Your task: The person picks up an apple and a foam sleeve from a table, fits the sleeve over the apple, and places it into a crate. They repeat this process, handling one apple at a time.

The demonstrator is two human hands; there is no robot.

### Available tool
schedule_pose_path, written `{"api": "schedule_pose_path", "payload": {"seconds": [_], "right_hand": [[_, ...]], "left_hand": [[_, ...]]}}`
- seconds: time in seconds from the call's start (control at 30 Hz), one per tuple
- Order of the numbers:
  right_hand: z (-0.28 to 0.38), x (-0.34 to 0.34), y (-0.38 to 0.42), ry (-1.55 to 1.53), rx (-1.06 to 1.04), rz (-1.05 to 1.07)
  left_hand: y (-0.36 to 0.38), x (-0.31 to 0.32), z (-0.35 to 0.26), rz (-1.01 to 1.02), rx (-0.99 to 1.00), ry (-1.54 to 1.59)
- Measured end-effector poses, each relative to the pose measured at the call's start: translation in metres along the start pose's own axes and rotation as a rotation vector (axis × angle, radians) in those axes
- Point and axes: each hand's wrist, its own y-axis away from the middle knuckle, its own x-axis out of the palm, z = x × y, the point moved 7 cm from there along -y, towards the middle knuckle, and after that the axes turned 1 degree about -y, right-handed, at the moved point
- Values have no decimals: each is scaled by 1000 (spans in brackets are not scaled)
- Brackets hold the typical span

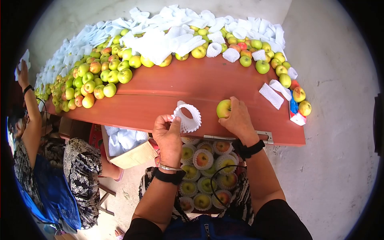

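Note:
My left hand [168,138] pinches the edge of a white foam fruit net [191,124], which stands open as a ring. To its right, my right hand [239,122] grips a yellow-green apple [224,108] just above the red-brown table [172,86]. The net and the apple are apart. Below my hands, in front of my body, several apples in foam nets [203,159] sit packed together in rows.
Loose apples [96,76] are heaped at the table's left and back, with white foam nets [160,42] piled over them. Flat nets [272,96] and a small blue-and-white box [297,114] lie at right. A carton of nets [126,142] and another person [32,132] are at left.

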Motion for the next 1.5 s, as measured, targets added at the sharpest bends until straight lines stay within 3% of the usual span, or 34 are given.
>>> {"api": "schedule_pose_path", "payload": {"seconds": [0.1,0.3,0.43,0.53,0.67,0.7,0.73,0.77,1.0,1.1,1.3,1.37,1.4,1.43,1.5], "right_hand": [[1,-8,1,-147,2,-2],[58,-48,28,-1164,82,419],[92,-69,45,-967,-154,400],[101,-68,46,-730,-534,292],[119,-47,58,-929,-426,540],[129,-45,63,-906,-451,612],[137,-43,72,-971,-393,697],[146,-40,78,-991,-428,738],[186,-25,112,-1087,-420,1000],[201,-26,123,-1123,-428,1004],[213,-34,145,-1276,-171,1107],[201,-47,140,-1188,-107,935],[188,-22,128,-1283,-254,976],[186,-28,131,-1250,-253,1075],[186,-40,134,-1402,-326,1054]], "left_hand": [[-3,-2,2,-7,-8,14],[-6,-3,8,-22,7,-22],[-6,-2,10,-6,11,-67],[1,3,-3,-12,94,-162],[7,-9,-13,-2,414,-295],[11,-13,-23,-7,371,-412],[15,-20,-23,-16,296,-294],[18,-25,-29,-9,262,-363],[63,-65,-103,-61,300,-554],[82,-75,-116,-5,294,-531],[108,-90,-129,60,382,-639],[108,-84,-126,120,428,-712],[109,-88,-116,139,449,-738],[109,-86,-114,214,379,-692],[105,-76,-105,289,264,-529]]}}
